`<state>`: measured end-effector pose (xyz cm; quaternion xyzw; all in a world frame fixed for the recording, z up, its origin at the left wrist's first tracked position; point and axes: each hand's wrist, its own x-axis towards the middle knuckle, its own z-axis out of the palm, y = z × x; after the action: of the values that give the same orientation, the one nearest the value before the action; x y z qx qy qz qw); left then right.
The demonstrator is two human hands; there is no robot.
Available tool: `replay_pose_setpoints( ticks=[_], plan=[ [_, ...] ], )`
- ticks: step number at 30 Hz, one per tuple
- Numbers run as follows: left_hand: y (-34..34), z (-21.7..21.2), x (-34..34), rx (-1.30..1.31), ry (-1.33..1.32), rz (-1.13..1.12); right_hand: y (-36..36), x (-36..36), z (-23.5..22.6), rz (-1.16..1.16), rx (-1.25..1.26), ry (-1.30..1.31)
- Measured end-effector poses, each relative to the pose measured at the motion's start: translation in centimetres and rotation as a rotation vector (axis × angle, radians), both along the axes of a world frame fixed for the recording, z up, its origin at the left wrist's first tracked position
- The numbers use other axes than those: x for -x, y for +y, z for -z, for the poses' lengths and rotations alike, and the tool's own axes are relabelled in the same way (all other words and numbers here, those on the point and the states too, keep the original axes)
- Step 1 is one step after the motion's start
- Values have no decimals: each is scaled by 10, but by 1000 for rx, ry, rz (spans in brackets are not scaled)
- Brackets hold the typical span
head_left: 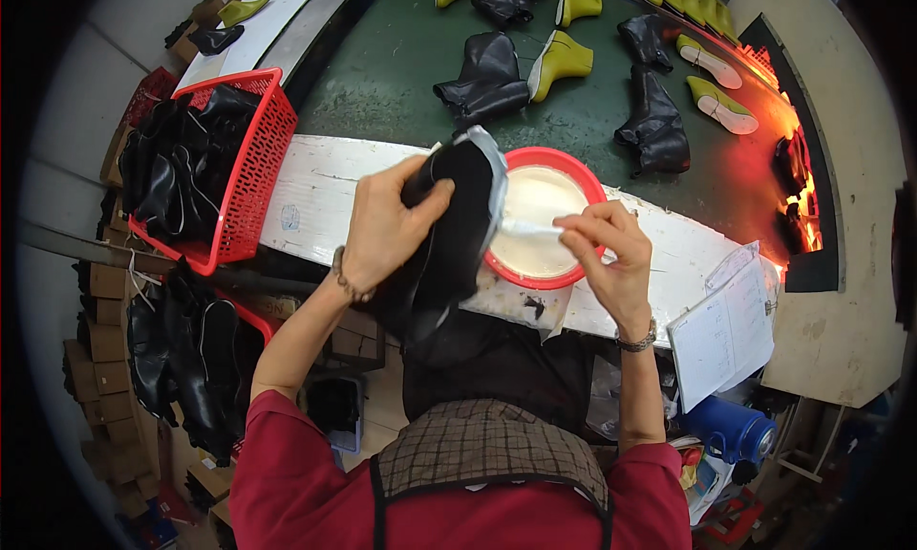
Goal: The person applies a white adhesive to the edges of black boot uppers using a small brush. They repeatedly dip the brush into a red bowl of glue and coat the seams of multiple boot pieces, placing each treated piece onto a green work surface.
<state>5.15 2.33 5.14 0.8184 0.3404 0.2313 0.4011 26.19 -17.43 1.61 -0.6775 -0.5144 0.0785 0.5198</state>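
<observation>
My left hand [390, 220] is closed round a black boot upper [447, 244], thumb on its dark inside. A pale whitish edge runs along the upper's right side. In my right hand [611, 254], the fingers pinch a brush with a white handle [540, 230]. Its tip lies at or close to that pale edge; the exact contact is hard to make out. Behind and below the brush is a round red bowl [594, 179] holding cream-coloured liquid [544, 192], partly hidden by the upper.
A red basket [267, 158] full of black uppers stands at left. Several black uppers [482, 77] and yellow-green shoe forms [559, 64] lie on a green conveyor belt [382, 82], running toward a glowing heater [802, 196]. At right are a clipboard [726, 330] and a blue jug [721, 426].
</observation>
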Motion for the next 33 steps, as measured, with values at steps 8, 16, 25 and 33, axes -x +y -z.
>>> replay_pose_setpoints(
  ticks=[8,16,25,33],
  plan=[
    [56,78,48,-48,14,1,-30,-22,11,258,417,-331],
    [-4,83,87,-264,677,62,-35,-16,13,280,462,-339],
    [13,111,92,-310,75,-85,-46,-28,26,301,372,-97],
    [-29,54,60,-487,23,72,-21,13,-5,152,77,174]
  ],
)
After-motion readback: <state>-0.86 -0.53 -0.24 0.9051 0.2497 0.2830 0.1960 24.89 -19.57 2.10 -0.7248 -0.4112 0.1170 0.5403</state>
